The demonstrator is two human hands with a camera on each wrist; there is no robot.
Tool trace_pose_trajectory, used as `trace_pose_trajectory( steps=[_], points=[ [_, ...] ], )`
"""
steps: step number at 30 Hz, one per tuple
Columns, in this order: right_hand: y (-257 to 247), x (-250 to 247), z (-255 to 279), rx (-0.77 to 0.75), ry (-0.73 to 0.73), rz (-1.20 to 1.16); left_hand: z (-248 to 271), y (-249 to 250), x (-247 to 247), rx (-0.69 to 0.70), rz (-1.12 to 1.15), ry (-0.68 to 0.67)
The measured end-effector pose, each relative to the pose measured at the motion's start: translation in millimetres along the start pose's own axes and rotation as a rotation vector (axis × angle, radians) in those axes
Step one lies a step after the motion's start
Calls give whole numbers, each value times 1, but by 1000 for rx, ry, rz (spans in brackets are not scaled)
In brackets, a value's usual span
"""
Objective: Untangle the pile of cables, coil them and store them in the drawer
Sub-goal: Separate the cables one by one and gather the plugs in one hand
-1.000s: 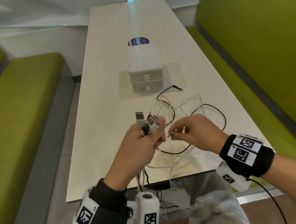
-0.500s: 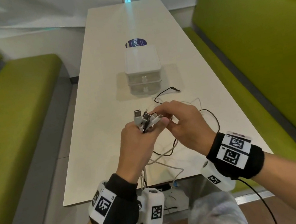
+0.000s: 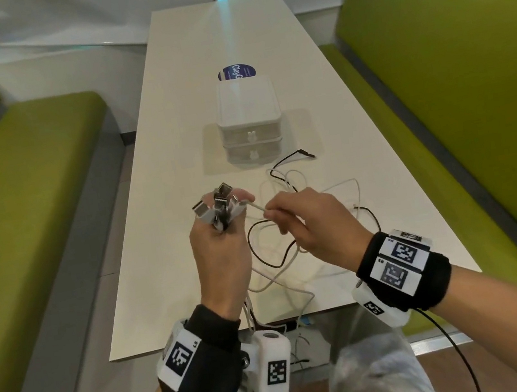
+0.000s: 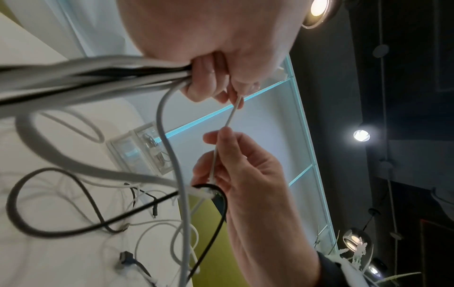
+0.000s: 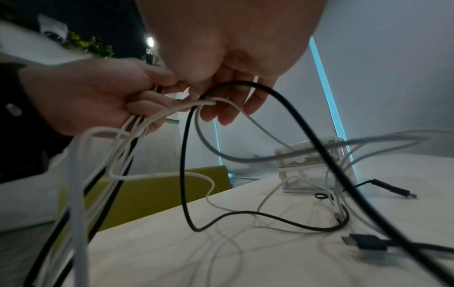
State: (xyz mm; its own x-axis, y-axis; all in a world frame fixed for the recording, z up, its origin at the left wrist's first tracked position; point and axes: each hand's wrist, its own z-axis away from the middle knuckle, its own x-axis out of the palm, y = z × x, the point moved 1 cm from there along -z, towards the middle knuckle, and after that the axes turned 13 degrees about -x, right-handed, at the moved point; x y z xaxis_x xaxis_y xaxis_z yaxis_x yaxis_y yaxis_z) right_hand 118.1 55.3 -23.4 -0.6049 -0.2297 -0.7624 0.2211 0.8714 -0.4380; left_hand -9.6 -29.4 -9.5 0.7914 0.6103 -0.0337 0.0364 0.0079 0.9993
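My left hand (image 3: 219,236) is raised above the table's near half and grips a bundle of cable ends, with several USB plugs (image 3: 217,204) sticking up out of the fist. A thin white cable (image 3: 256,206) runs taut from that bundle to my right hand (image 3: 302,222), which pinches it between thumb and forefinger (image 4: 221,136). Black and white cables (image 3: 279,253) hang from both hands in tangled loops onto the table (image 5: 270,223). The small white two-drawer box (image 3: 249,122) stands mid-table beyond the cables, both drawers closed.
The white table (image 3: 174,141) is long and narrow, flanked by green benches (image 3: 30,198) on both sides. A round blue sticker (image 3: 236,72) lies behind the drawer box. A black plug (image 3: 306,154) lies right of the box. Some cables hang over the near table edge.
My right hand, which was close against the left fist half a second ago, has drawn away to the right, pulling a white cable out taut. The left hand has lifted slightly.
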Motion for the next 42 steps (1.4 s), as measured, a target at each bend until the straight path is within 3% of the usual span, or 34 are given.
trace_pose_trajectory(
  steps=[4,8,12,15,22,29,32,37,42],
  points=[
    [-7,2,-4,-126,-82,88,-1,0,3,-124,128,-32],
    [-3,6,-4,-248,-222,207,0,6,6,-164,262,-92],
    [10,8,3,-195,-324,288,-1,10,2,-195,255,-83],
    [10,6,3,-168,-325,275,-4,11,-2,-187,196,-106],
    [4,-1,0,-55,-211,-26,-11,11,-8,-70,85,-133],
    [-1,0,-3,-93,-6,-196,-13,8,-10,-206,216,-222],
    [-4,2,-4,-142,-17,-197,-13,7,-8,-222,226,-248],
    [-6,1,-4,-91,-90,-222,-16,7,-12,-153,154,-152],
    [2,10,-2,-77,-173,-149,-16,9,-11,-238,409,-248]
  ],
)
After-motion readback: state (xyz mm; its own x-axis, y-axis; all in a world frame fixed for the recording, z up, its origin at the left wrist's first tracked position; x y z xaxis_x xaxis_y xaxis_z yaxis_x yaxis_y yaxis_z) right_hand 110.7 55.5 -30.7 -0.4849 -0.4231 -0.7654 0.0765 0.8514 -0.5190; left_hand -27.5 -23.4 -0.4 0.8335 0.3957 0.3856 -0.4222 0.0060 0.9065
